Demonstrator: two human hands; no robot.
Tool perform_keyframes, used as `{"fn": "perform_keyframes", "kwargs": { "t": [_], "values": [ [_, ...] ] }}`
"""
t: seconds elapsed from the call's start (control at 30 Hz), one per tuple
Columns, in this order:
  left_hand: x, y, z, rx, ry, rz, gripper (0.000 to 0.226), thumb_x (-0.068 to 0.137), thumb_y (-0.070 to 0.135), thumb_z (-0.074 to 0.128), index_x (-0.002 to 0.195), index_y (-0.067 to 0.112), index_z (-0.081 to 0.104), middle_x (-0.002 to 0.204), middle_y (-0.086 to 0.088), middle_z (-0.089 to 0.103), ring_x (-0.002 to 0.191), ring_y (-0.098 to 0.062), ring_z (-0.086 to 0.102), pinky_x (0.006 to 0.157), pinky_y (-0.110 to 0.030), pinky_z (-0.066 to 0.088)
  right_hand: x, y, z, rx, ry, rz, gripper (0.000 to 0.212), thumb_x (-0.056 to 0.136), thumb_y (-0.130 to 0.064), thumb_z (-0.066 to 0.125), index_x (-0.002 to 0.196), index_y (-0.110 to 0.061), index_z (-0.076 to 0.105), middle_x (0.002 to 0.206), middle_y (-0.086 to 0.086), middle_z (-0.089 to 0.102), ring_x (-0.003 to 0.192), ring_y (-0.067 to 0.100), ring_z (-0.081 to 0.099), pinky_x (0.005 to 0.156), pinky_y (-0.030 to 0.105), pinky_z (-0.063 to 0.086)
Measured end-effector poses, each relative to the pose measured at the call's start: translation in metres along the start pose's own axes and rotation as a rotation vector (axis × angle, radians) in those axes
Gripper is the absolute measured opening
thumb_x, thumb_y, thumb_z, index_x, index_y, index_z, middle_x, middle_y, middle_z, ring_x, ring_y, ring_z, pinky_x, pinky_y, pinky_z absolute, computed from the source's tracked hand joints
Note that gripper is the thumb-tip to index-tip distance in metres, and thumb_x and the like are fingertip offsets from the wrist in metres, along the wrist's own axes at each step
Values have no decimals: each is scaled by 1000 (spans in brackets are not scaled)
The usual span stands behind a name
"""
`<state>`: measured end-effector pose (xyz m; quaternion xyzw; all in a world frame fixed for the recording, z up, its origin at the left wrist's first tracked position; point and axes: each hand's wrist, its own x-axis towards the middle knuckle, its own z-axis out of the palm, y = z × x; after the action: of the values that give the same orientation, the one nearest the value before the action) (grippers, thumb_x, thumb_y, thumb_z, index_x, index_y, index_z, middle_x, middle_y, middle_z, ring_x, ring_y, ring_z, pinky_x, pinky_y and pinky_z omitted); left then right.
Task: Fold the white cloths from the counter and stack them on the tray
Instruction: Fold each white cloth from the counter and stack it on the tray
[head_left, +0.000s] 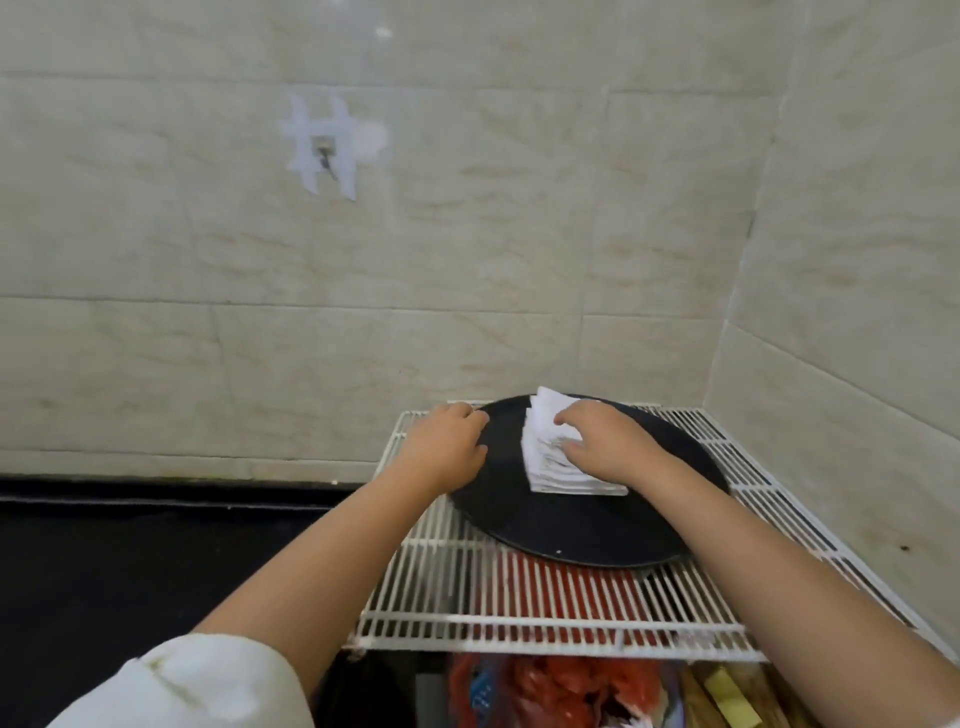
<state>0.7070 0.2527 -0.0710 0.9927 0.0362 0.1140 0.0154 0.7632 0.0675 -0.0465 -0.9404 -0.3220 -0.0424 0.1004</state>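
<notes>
From the head view we see a round black tray (566, 525) lying on a white wire rack (519, 618) set in the corner of a tiled wall (467, 260). A stack of folded white cloths (556, 462) sits on the tray, toward its far side. Our right hand (602, 441) rests on top of the stack, fingers spread fairly flat and pressing down on it. Our left hand (447, 441) lies at the tray's left rim with its fingers curled; we cannot tell whether they actually hold the rim. A white sleeve (202, 686) covers the left upper arm. Left of the rack runs a dark tabletop (130, 545). Under the rack, red bags (566, 686) show through the wires.
</notes>
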Motion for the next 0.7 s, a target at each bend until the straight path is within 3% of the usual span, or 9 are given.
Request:
{"fn": "perform_keyframes", "kwargs": {
  "t": [0.2,0.5,0.7],
  "values": [
    [-101,-107,-57,112,58,-251,41,96,31,41,131,11,43,135,-10,46,125,-29,40,96,-41,41,10,-155,-1,36,37,-290,44,93,-30,47,131,-10,46,136,12,48,125,27,44,100,35,36],
    [-369,-298,-116,271,80,-720,40,95,36,40,129,16,46,132,-6,49,126,-28,39,96,-39,39,-23,-471,63,201,-76,-733,45,92,-25,49,134,-10,43,140,10,46,130,25,41,107,34,35],
    [-510,-394,-134,310,93,-976,41,95,35,39,135,21,41,135,-4,48,127,-27,39,97,-39,39,-51,-647,105,269,-132,-949,45,91,-25,50,134,-13,43,140,6,45,129,23,42,105,38,38]
  ]
}}
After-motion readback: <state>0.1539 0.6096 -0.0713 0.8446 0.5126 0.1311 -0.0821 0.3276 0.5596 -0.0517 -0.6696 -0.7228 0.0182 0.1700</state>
